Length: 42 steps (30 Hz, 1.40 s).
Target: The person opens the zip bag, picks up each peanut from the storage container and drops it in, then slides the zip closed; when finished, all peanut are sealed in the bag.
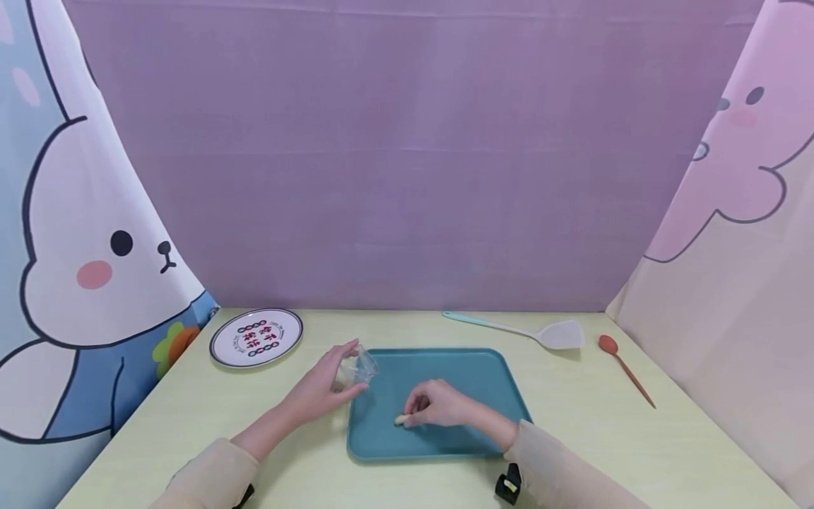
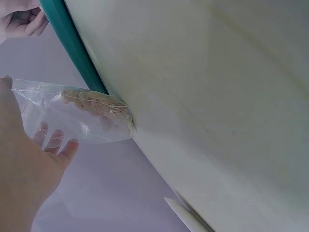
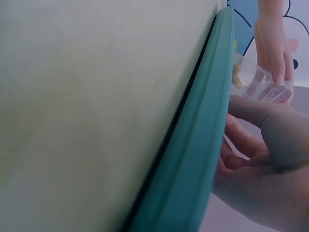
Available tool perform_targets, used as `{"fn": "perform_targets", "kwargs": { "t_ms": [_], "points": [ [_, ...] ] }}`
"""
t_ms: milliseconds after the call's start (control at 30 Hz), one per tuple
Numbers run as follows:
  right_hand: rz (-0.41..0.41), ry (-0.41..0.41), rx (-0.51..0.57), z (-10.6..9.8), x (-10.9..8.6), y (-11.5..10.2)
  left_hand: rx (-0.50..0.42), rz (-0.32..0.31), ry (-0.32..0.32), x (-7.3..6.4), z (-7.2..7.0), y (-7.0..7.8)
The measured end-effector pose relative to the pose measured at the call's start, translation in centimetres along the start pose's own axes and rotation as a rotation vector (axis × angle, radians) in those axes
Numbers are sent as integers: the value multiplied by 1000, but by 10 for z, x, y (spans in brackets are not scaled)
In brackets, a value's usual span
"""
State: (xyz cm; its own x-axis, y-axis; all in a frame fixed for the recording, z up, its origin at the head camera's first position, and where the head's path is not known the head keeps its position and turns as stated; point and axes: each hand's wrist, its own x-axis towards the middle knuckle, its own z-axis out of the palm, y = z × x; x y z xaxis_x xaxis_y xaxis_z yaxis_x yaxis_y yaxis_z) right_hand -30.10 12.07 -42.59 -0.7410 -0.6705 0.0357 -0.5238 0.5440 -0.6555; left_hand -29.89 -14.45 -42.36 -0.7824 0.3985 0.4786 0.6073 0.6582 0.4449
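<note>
A clear zip bag [image 1: 364, 366] hangs at the left edge of the teal tray [image 1: 445, 447]. My left hand [image 1: 318, 387] holds it by its upper part, thumb and fingers on opposite sides. In the left wrist view, tan knobbly pieces [image 2: 94, 104], perhaps peanuts, lie in the bag's lower end. My right hand [image 1: 441, 404] is low over the middle of the tray, its fingers pinching a small tan piece [image 1: 400, 420]. From the right wrist, the tray's rim [image 3: 203, 125] hides the fingertips of that hand and the piece.
Left of the tray at the back lies a white plate [image 1: 256, 338] with red lettering. A white spatula [image 1: 561, 335] with a mint handle lies behind the tray to the right. Nearer the right edge is a wooden spoon [image 1: 608, 344]. Cloth screens [image 1: 407, 155] border the table.
</note>
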Motion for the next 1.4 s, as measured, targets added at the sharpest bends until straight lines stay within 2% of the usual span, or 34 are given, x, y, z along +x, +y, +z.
{"fn": "perform_targets", "kwargs": {
  "t_ms": [333,500,733,867,1100,1400],
  "points": [
    [12,17,34,-17,1,-7,-3,-12,-1,0,0,-1],
    [-4,90,54,-25,6,-15,-5,-12,-4,0,0,-1],
    [-98,235,102,-30,19,-34,-3,-7,-5,-1,0,0],
    [-120,282,108,-29,30,-42,-17,-12,-9,0,-1,1],
    [-173,272,119,-20,47,-51,-7,-11,-6,-1,-1,1],
    [-154,275,117,-10,57,-53,-17,-8,-6,0,-2,1]
  ]
}}
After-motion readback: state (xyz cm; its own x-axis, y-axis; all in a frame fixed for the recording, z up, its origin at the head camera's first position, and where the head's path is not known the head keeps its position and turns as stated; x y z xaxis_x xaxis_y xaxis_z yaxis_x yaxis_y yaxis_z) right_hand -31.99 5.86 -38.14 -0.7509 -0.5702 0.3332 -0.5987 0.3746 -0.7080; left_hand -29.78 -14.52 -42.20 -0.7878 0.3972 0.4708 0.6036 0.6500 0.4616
